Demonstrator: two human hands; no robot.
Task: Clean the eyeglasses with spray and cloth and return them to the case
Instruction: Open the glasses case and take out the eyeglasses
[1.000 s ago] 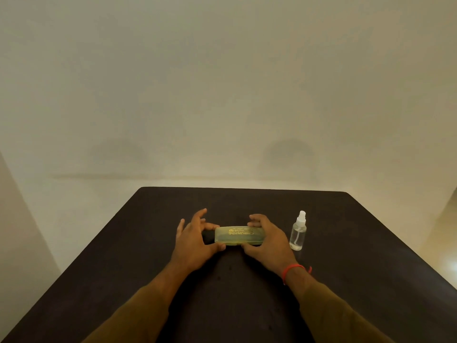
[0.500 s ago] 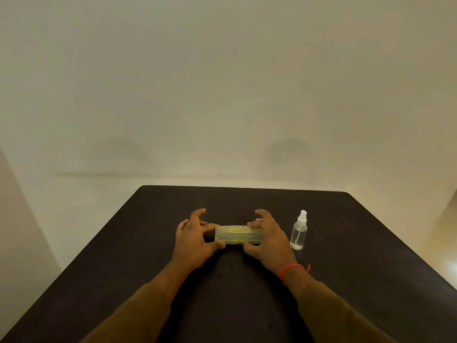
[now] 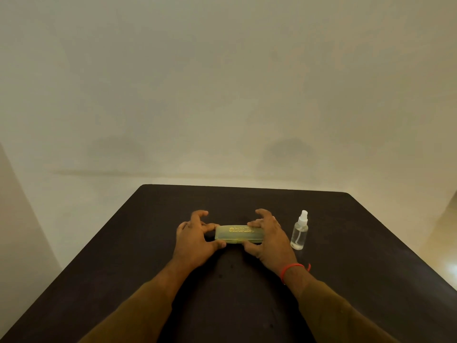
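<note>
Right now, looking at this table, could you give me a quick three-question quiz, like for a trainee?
1. True or false: the case lies closed on the table.
2. What stands upright beside the right hand? A. spray bottle B. cup C. cloth
3. Fill in: the left hand and right hand grip the case at its two ____.
Key: 1 true; 2 A; 3 ends.

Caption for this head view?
Left hand and right hand grip a yellow-green plastic case on a dark table, clear spray bottle alongside.
</note>
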